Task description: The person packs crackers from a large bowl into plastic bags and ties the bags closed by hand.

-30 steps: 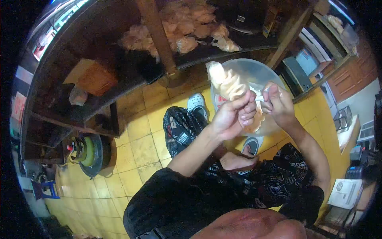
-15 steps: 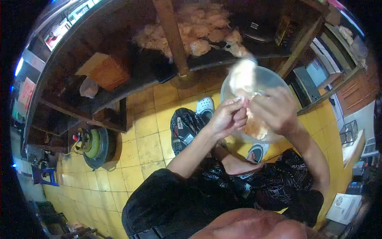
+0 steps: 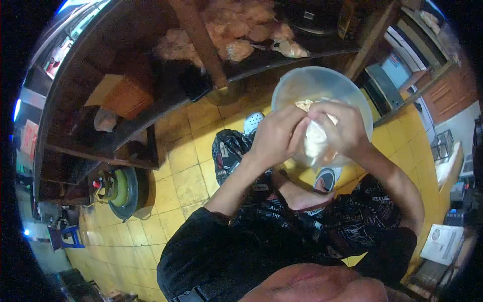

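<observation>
Pale bag [image 3: 315, 142]: grasped between our left hand [image 3: 280, 135] and right hand [image 3: 344, 127], closure hidden
Shelf [image 3: 327, 50]: finished-looking bundles [image 3: 239, 51] near front edge

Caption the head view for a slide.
Left hand and right hand hold a pale bundle over a translucent tub, with yellow tiles around.

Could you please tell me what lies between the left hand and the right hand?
In the head view, a pale bag lies between the left hand and the right hand, with the translucent tub beyond.
</observation>
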### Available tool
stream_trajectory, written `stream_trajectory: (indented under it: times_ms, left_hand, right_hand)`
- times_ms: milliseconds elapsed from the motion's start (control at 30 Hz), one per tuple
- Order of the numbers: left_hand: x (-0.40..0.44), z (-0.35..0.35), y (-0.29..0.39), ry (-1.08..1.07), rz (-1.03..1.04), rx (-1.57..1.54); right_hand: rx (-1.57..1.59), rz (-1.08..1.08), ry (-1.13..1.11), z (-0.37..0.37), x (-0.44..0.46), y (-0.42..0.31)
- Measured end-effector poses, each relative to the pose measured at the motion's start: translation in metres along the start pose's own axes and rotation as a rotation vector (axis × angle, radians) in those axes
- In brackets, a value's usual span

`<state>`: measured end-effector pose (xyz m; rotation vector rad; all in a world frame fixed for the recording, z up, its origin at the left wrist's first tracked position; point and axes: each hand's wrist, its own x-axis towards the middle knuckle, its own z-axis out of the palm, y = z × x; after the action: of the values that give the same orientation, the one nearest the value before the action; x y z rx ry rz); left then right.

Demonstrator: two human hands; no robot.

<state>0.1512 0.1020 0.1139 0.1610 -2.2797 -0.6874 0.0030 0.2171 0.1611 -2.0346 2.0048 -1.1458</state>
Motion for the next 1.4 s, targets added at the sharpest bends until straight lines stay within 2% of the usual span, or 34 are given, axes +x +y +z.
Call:
stream_trajectory:
  times_ms: [67,133,200,233,300,333,400,533,600,633,700,733,800,833,900,1033,1100,1133,1200,1400]
  left_hand:
    - [0.005,0.002,0.004,0.102,-0.076,-0.306]
    - [0.004,0.006,0.000,0.065,-0.077,-0.298]
    - [0.002,0.015,-0.001,0.035,-0.270,-0.682]
    - [0.003,0.018,0.001,0.035,-0.270,-0.683]
    - [0.007,0.020,0.005,0.181,-0.175,-0.641]
    - [0.008,0.022,0.005,0.181,-0.175,-0.639]
    - [0.009,0.025,0.004,0.249,-0.172,-0.719]
    - [0.009,0.025,0.003,0.284,-0.125,-0.661]
    - [0.010,0.024,0.005,0.340,-0.070,-0.567]
    - [0.010,0.023,0.006,0.336,-0.068,-0.566]
    - [0.011,0.022,0.009,0.390,0.027,-0.480]
    - [0.011,0.022,0.009,0.384,0.026,-0.481]
    - [0.012,0.022,0.009,0.401,0.007,-0.466]
    - [0.012,0.022,0.008,0.395,0.009,-0.469]
    - [0.012,0.021,0.005,0.413,-0.003,-0.445]
    - [0.015,0.016,0.002,0.398,-0.022,-0.439]
    - [0.016,0.016,0.000,0.393,0.088,-0.387]
    - [0.015,0.013,0.001,0.388,0.087,-0.388]
    - [0.015,0.007,0.008,0.278,0.024,-0.386]
    - [0.022,0.000,0.014,0.355,0.190,-0.162]
  right_hand:
    - [0.259,0.136,0.073,-0.002,0.001,-0.002]
    - [0.319,0.184,0.093,-0.003,0.003,-0.008]
    - [0.521,0.301,0.135,-0.005,0.004,-0.011]
    - [0.520,0.302,0.135,-0.006,0.002,-0.012]
    - [0.377,0.204,0.133,-0.008,0.000,-0.012]
    - [0.379,0.203,0.133,-0.008,0.000,-0.010]
    - [0.154,-0.113,0.237,-0.006,0.002,-0.005]
    - [0.146,-0.182,0.219,-0.009,0.004,-0.010]
    - [0.339,0.017,0.217,-0.009,0.003,-0.011]
    - [0.340,0.017,0.222,-0.009,0.004,-0.012]
    - [0.682,0.307,0.204,-0.009,0.005,-0.015]
    - [0.684,0.311,0.210,-0.010,0.004,-0.018]
    - [0.327,0.220,0.170,-0.014,0.001,-0.023]
    - [0.327,0.224,0.175,-0.012,0.000,-0.021]
    - [0.168,-0.056,0.216,-0.007,0.000,-0.014]
    - [0.162,-0.047,0.163,-0.011,0.002,-0.012]
    - [0.258,0.063,0.009,-0.016,0.001,-0.009]
    - [0.259,0.068,0.012,-0.019,0.001,-0.011]
    - [0.314,0.212,-0.077,-0.025,0.001,-0.014]
    - [0.257,0.148,0.010,-0.021,0.008,-0.015]
